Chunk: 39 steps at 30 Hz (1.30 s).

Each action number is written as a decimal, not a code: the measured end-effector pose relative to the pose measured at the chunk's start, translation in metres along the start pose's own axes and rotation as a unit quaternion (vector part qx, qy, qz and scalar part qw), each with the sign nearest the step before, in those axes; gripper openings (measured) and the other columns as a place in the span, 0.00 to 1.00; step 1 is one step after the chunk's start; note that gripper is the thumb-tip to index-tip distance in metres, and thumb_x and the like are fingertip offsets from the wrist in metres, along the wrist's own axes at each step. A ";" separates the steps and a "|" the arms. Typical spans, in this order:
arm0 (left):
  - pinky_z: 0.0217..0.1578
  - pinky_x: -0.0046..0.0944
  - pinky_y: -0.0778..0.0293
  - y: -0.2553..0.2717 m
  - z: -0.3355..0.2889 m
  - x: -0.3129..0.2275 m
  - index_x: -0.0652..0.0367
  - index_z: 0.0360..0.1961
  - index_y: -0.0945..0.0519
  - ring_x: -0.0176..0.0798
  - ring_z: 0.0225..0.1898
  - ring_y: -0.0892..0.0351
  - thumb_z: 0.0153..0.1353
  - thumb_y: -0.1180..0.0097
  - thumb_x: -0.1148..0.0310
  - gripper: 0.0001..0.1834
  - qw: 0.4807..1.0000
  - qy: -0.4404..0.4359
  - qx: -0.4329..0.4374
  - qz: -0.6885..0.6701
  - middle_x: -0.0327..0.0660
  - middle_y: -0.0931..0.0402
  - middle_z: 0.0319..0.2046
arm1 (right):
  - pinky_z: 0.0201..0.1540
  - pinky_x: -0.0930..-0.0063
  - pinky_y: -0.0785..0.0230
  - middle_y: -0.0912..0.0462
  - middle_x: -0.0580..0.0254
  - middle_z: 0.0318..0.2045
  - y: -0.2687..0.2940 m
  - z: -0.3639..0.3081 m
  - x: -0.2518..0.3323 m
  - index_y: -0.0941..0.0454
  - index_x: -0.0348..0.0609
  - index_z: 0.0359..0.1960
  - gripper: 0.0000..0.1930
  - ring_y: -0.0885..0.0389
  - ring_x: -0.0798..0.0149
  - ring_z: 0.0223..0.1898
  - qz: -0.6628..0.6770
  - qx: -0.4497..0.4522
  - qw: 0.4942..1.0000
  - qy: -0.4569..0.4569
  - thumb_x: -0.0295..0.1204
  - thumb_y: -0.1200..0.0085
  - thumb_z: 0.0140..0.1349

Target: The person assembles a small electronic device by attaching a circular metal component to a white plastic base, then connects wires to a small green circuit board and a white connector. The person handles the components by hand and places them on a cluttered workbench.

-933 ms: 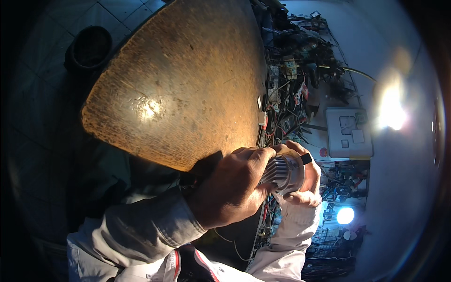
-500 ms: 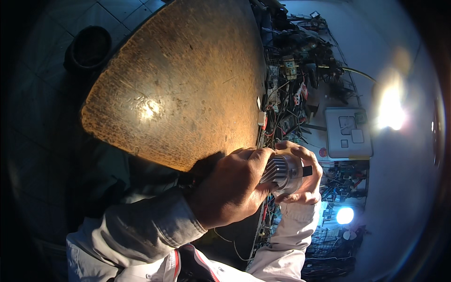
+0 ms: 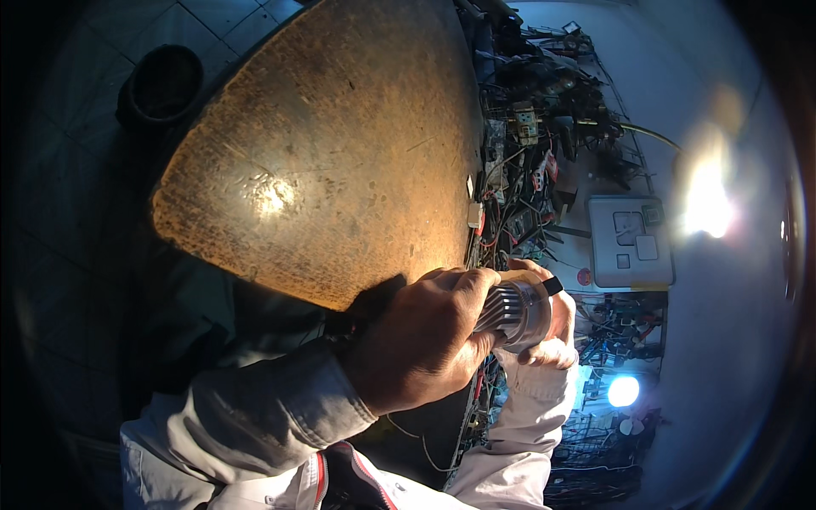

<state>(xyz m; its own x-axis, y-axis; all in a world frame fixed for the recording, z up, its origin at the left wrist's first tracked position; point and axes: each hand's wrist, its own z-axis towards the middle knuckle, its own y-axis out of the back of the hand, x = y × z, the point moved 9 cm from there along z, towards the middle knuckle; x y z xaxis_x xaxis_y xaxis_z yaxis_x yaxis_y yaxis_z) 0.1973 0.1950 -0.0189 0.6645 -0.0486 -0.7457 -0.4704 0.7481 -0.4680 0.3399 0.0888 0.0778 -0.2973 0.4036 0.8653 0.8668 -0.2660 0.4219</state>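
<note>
Between my two hands is a round, finned silver piece (image 3: 518,314) that looks like a spotlight's heat-sink housing. Its smooth, clear-looking rim carries a small black tab (image 3: 552,286). My left hand (image 3: 429,336) is closed around the finned end, thumb and fingers on opposite sides. My right hand (image 3: 557,331) curls around the rim end, its fingers partly hidden behind the piece. Both white sleeves reach in from below. The housing is held off the worn brown tabletop (image 3: 340,153), near its right edge.
A dense tangle of wires, tools and electrical parts (image 3: 527,187) runs along the table's right side. Beyond it lie a white panel (image 3: 631,242) and a glowing round lamp (image 3: 624,390). A bright light (image 3: 710,200) shines at right. A dark bucket (image 3: 161,85) stands at far left.
The rim's black tab has moved up and slightly left as the rim turned. My right fingers have shifted with it, while my left hand stays nearly still on the fins.
</note>
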 end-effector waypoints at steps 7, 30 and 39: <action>0.43 0.53 0.17 -0.005 0.000 0.004 0.68 0.61 0.23 0.64 0.44 0.11 0.61 0.24 0.72 0.29 0.999 0.034 0.026 -0.015 0.59 0.14 0.43 | 0.73 0.50 0.28 0.21 0.35 0.67 -0.009 0.007 0.021 0.37 0.25 0.76 0.66 0.21 0.45 0.69 -0.088 0.086 0.986 0.115 0.29 0.07 0.32; 0.46 0.53 0.16 -0.001 -0.002 0.001 0.68 0.59 0.22 0.63 0.46 0.11 0.60 0.23 0.72 0.28 1.000 0.002 -0.008 0.002 0.60 0.14 0.45 | 0.74 0.49 0.31 0.23 0.30 0.67 -0.010 0.001 0.011 0.37 0.18 0.73 0.63 0.20 0.42 0.68 0.020 0.009 0.999 0.047 0.30 0.10 0.34; 0.46 0.53 0.17 -0.001 -0.001 0.001 0.68 0.58 0.22 0.64 0.46 0.11 0.62 0.26 0.71 0.26 1.000 0.013 -0.007 -0.006 0.61 0.14 0.43 | 0.75 0.49 0.30 0.22 0.31 0.68 -0.003 -0.003 0.001 0.39 0.19 0.75 0.66 0.20 0.42 0.69 0.065 -0.011 0.998 0.021 0.32 0.09 0.33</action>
<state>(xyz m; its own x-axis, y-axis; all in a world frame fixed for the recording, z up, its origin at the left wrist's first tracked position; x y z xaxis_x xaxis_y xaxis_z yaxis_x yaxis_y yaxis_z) 0.1981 0.1932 -0.0197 0.6545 -0.0755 -0.7523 -0.4710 0.7376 -0.4838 0.3362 0.0876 0.0777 -0.2002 0.3278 0.9233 0.8899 -0.3334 0.3114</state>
